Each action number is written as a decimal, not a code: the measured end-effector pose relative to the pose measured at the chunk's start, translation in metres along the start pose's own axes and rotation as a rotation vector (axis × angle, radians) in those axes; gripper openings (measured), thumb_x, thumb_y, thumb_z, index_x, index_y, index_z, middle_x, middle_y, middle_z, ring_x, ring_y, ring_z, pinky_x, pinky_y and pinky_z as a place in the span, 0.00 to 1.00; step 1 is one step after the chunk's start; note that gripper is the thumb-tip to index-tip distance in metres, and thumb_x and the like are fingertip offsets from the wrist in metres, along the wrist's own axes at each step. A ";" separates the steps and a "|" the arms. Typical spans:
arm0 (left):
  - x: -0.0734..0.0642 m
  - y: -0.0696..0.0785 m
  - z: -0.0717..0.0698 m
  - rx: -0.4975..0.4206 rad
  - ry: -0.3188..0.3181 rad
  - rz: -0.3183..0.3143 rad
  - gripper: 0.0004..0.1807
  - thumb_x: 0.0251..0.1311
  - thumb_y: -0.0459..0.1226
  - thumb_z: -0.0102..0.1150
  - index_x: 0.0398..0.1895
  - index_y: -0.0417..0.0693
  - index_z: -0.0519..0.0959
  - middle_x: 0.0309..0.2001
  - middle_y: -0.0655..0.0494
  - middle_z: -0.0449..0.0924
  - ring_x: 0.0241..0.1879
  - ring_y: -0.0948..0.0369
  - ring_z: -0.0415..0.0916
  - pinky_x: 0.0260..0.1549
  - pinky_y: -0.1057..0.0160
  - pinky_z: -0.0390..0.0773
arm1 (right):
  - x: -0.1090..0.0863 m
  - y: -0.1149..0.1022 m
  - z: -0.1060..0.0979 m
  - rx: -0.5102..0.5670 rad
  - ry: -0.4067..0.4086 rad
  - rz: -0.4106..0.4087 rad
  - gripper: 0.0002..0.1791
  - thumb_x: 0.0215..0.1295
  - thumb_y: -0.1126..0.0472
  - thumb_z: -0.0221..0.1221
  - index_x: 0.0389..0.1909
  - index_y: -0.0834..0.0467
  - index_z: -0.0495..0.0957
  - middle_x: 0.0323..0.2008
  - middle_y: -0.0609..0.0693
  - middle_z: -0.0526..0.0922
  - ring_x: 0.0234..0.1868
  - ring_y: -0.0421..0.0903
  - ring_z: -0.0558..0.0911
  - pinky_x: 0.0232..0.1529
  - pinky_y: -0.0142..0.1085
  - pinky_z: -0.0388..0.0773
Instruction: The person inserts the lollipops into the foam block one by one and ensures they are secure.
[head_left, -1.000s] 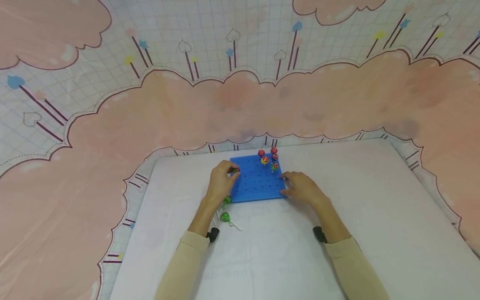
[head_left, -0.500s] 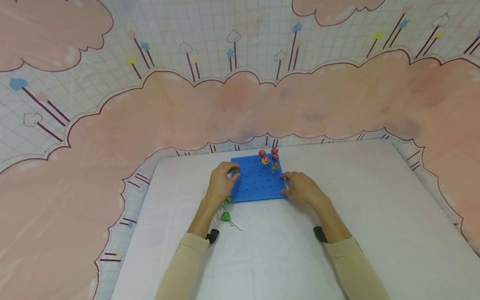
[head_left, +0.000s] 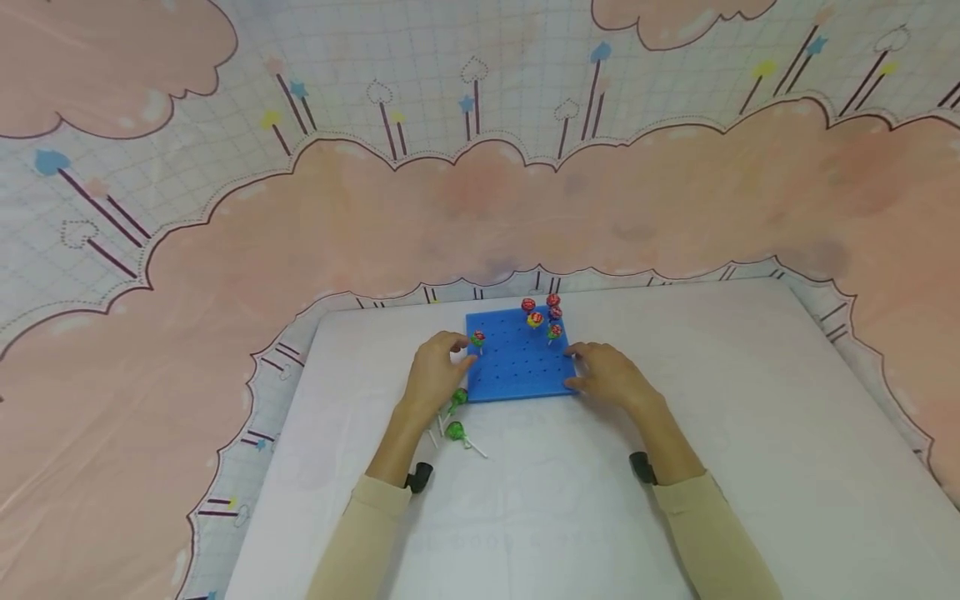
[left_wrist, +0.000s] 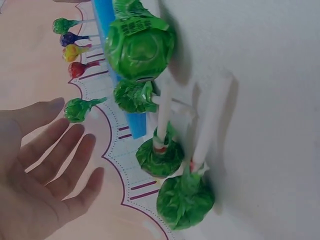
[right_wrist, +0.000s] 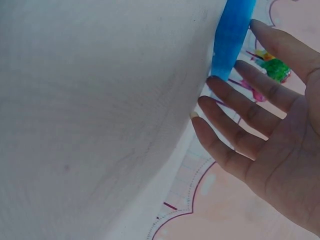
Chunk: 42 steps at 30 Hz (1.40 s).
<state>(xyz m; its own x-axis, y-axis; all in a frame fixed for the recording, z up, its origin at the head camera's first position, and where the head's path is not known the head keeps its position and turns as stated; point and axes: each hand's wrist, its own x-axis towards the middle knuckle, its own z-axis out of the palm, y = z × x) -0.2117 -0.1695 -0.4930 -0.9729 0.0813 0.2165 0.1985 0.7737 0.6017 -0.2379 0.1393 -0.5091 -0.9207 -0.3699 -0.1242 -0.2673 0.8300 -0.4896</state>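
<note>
A blue pegboard (head_left: 517,367) with rows of small holes lies on the white table. At its left side a green-and-red lollipop (head_left: 478,337) stands upright in the board. Beside that lollipop is my left hand (head_left: 435,371), thumb and fingers parted and holding nothing; the left wrist view shows the green lollipop (left_wrist: 76,110) apart from the palm. My right hand (head_left: 609,373) touches the board's right edge with outstretched fingertips. More lollipops, among them a yellow one (head_left: 535,320) and a red one (head_left: 528,305), stand at the board's back right.
Several loose green lollipops lie on the table in front of the board's left corner, such as one lollipop (head_left: 455,431) with its white stick. In the left wrist view a large green lollipop (left_wrist: 141,47) is close to the camera. A patterned cloth (head_left: 480,208) hangs behind the table (head_left: 540,500).
My left hand has let go of the green-and-red lollipop and drawn slightly left and back, leaving it standing in the board. My right hand has stayed at the right edge.
</note>
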 end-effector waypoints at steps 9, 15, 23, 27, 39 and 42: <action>-0.011 0.010 -0.015 0.154 -0.159 -0.023 0.14 0.65 0.39 0.72 0.50 0.41 0.87 0.51 0.48 0.85 0.50 0.51 0.83 0.49 0.51 0.85 | -0.001 0.000 0.000 0.006 -0.001 0.009 0.31 0.68 0.53 0.69 0.69 0.58 0.76 0.68 0.62 0.77 0.72 0.63 0.72 0.71 0.60 0.69; -0.021 0.018 -0.019 0.196 -0.225 -0.086 0.13 0.63 0.36 0.73 0.48 0.40 0.87 0.48 0.47 0.85 0.46 0.52 0.83 0.47 0.52 0.86 | 0.000 0.000 0.000 0.009 -0.002 0.008 0.31 0.68 0.53 0.70 0.69 0.59 0.76 0.68 0.62 0.77 0.72 0.63 0.72 0.71 0.60 0.69; -0.027 0.020 -0.016 0.245 -0.269 -0.129 0.11 0.59 0.32 0.74 0.44 0.39 0.87 0.42 0.48 0.85 0.43 0.52 0.83 0.46 0.52 0.85 | 0.001 0.000 -0.001 0.005 -0.001 0.008 0.32 0.68 0.52 0.70 0.69 0.59 0.75 0.68 0.62 0.77 0.72 0.63 0.72 0.71 0.60 0.69; -0.029 0.019 -0.012 0.249 -0.280 -0.148 0.08 0.56 0.31 0.75 0.39 0.40 0.87 0.36 0.52 0.81 0.35 0.56 0.79 0.38 0.57 0.83 | 0.001 0.001 -0.001 0.011 -0.002 0.011 0.32 0.68 0.52 0.70 0.69 0.59 0.76 0.68 0.63 0.77 0.72 0.63 0.72 0.71 0.60 0.69; -0.030 0.011 0.001 0.240 -0.251 -0.162 0.09 0.53 0.28 0.74 0.37 0.42 0.85 0.34 0.53 0.78 0.32 0.57 0.75 0.32 0.60 0.80 | 0.000 -0.001 -0.002 0.005 -0.001 0.000 0.31 0.67 0.53 0.70 0.68 0.59 0.76 0.67 0.63 0.78 0.71 0.64 0.73 0.70 0.60 0.69; -0.030 0.010 0.005 0.249 -0.245 -0.158 0.09 0.53 0.28 0.75 0.36 0.42 0.85 0.33 0.53 0.78 0.32 0.57 0.75 0.31 0.60 0.80 | 0.000 0.000 -0.001 0.007 -0.003 0.001 0.31 0.68 0.53 0.70 0.68 0.59 0.76 0.67 0.63 0.78 0.71 0.64 0.73 0.70 0.61 0.69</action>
<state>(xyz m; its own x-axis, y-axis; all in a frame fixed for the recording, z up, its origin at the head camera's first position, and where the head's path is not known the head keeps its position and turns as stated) -0.1814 -0.1615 -0.4975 -0.9947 0.0734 -0.0723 0.0383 0.9152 0.4012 -0.2380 0.1397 -0.5080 -0.9203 -0.3698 -0.1272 -0.2640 0.8274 -0.4958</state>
